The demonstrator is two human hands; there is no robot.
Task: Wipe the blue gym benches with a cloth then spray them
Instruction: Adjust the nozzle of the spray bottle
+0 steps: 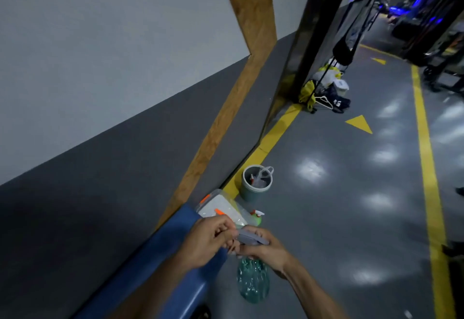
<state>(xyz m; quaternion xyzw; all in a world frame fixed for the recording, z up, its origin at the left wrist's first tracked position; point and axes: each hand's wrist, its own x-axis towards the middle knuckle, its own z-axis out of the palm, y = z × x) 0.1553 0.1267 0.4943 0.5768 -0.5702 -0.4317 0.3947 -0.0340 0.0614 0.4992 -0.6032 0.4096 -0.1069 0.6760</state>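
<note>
Bottle [253,281] beneath both hands [233,242]

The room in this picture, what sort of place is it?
Most likely a gym. A blue padded bench runs along the wall, dark workout machines stand far off, and yellow lines mark a walkway on the glossy grey floor.
</note>
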